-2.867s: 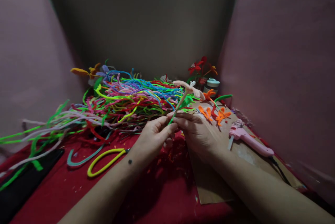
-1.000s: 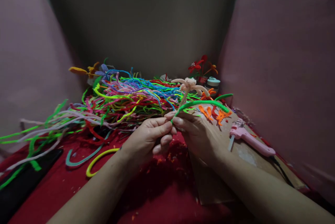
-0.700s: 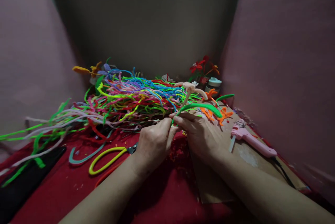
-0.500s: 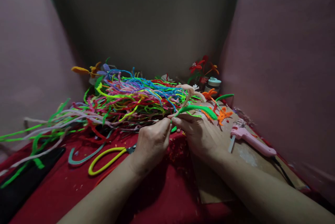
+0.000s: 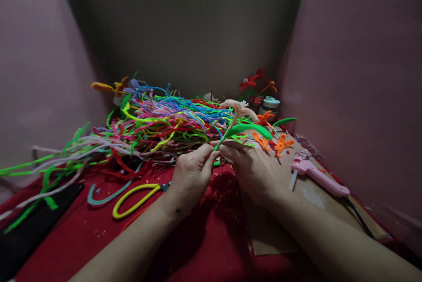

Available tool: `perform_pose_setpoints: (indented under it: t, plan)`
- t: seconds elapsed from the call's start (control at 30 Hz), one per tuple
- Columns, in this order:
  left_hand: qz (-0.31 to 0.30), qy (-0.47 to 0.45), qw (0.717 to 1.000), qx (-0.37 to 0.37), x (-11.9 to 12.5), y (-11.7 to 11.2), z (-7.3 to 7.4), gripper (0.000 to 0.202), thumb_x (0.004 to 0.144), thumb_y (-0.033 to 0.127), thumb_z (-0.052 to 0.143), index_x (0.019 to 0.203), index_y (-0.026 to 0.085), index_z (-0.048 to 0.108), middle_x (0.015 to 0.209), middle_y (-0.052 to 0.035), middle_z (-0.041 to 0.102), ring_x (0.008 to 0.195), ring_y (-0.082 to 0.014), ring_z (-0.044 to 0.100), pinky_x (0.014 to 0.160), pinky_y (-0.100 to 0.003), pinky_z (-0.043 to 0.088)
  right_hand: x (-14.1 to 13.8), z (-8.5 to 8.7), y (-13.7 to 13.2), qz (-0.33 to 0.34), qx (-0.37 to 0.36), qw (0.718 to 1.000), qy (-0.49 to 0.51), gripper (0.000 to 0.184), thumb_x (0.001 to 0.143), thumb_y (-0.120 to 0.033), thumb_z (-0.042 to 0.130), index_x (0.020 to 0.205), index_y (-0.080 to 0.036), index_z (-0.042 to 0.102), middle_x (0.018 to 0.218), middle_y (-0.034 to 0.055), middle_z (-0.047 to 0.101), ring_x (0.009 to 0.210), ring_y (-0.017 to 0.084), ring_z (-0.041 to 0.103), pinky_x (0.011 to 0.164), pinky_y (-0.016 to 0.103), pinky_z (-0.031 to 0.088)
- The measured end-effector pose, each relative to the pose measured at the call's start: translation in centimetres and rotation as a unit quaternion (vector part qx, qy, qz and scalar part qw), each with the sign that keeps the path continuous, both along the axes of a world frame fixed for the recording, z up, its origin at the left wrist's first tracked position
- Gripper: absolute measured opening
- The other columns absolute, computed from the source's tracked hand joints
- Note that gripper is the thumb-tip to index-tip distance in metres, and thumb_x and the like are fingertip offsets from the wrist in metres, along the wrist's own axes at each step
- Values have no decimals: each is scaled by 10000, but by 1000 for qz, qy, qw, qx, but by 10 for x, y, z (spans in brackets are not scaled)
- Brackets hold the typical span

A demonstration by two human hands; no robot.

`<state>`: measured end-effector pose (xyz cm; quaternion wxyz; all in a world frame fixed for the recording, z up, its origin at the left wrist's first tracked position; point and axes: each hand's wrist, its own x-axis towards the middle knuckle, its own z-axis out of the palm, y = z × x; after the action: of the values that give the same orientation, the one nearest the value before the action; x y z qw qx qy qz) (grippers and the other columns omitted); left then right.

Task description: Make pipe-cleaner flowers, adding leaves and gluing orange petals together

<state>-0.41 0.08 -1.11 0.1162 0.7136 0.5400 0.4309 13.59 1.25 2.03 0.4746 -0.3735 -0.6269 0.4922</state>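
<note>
Between my two hands is a pipe-cleaner flower (image 5: 238, 107) with pale pink petals and white stamens. Its stem is wrapped in green, and a long green leaf (image 5: 252, 131) arches off to the right. My left hand (image 5: 193, 172) pinches the stem's lower end with thumb and forefinger. Close beside it, my right hand (image 5: 252, 168) has its fingers closed on the stem just below the leaf. The bottom of the stem is mostly hidden by the fingers.
A large heap of coloured pipe cleaners (image 5: 171, 117) lies behind the hands. Yellow-handled pliers or cutters (image 5: 135, 201) rest at left on the red cloth (image 5: 99, 233). At right, a pink glue gun (image 5: 321, 176) and orange flowers (image 5: 282, 143) lie on a board (image 5: 270, 238). A lidded jar (image 5: 269, 105) stands behind.
The flower has risen slightly and stands more upright, its leaf lifted a little. My fingers have shifted on the stem, the left thumb now lower. Both hands still grip it.
</note>
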Motion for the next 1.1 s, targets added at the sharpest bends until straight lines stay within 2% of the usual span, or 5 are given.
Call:
perform_pose_setpoints:
  t: [0.3, 0.6, 0.7, 0.97, 1.1]
  plan:
    - [-78, -240, 951, -178, 4, -2, 9, 304, 836, 329, 528, 579, 171, 489, 433, 66, 440, 334, -51, 379, 363, -174, 284, -2, -5, 5, 2, -24, 999, 31, 177, 779, -182, 583, 793, -231, 752, 789, 22, 710, 768, 183, 602, 761, 320, 483]
    - [-267, -482, 767, -329, -4, -1, 12, 241, 839, 340, 561, 698, 145, 557, 410, 100, 366, 259, -3, 238, 319, -141, 274, -2, -28, 17, 99, -17, 986, 133, 202, 790, -274, 578, 924, -249, 727, 765, 1, 656, 709, 139, 550, 749, 288, 459]
    - [-301, -517, 728, -336, -4, 0, 11, 225, 822, 336, 593, 723, 134, 583, 408, 112, 330, 250, 8, 200, 316, -137, 300, -3, -33, 20, 131, -23, 983, 123, 213, 806, -319, 553, 927, -273, 722, 713, -4, 643, 704, 151, 557, 752, 302, 460]
    - [-321, -499, 717, -365, -9, -1, 11, 235, 839, 342, 564, 728, 136, 587, 375, 123, 252, 254, -2, 179, 320, -133, 270, -5, -44, 29, 189, -47, 962, 191, 200, 760, -346, 639, 920, -264, 726, 678, -19, 642, 649, 135, 553, 742, 306, 459]
    - [-265, -450, 775, -356, -8, -1, 13, 247, 812, 376, 584, 728, 144, 586, 394, 111, 291, 273, -15, 217, 322, -147, 216, -5, -41, 29, 182, -59, 962, 193, 165, 752, -316, 643, 880, -250, 723, 654, -19, 631, 680, 138, 567, 761, 304, 451]
